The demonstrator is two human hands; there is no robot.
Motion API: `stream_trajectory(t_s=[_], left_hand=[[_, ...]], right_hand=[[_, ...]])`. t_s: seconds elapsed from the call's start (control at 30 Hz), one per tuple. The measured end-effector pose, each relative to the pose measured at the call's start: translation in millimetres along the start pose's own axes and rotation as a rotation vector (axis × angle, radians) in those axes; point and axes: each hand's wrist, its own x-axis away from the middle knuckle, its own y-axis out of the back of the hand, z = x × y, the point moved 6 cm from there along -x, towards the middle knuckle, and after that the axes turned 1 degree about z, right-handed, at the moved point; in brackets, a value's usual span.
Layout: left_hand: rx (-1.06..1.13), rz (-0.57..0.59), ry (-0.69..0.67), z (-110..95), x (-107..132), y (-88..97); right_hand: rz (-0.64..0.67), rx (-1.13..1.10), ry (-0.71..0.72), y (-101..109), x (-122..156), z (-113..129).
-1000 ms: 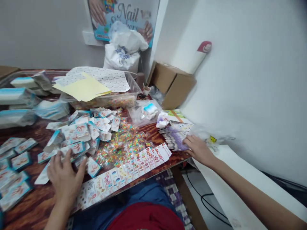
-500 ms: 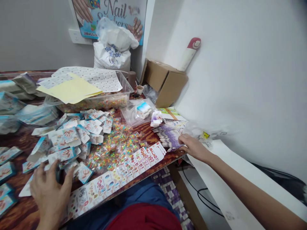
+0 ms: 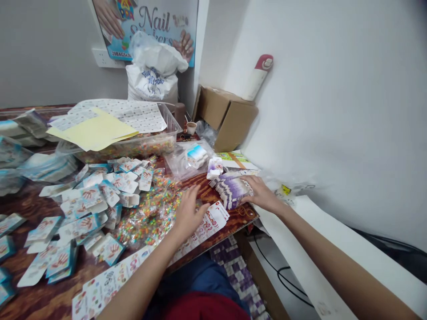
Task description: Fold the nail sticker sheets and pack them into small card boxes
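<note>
Right hand [image 3: 262, 194] presses flat, fingers loosely together, against a fanned stack of purple-and-white nail sticker cards [image 3: 231, 191] on the brown wood-grain table [image 3: 245, 213]; left hand [image 3: 190, 213] spreads open just above a heap of clear, multicoloured sticker packets [image 3: 148, 218].

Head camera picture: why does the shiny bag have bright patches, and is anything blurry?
In the head view, the clear plastic bag shows pale glare from the room light. The light is soft, leaving only a mild shadow beside the cardboard box. The person's right hand looks sharp, not blurred.
</note>
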Motion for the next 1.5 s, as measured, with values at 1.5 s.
stream_trajectory(t_s=[1.5], left_hand=[[0.299, 0.183, 0.293, -38, -39, -99.6]], right_hand=[[0.139, -0.677, -0.406, -39, 35, -30]])
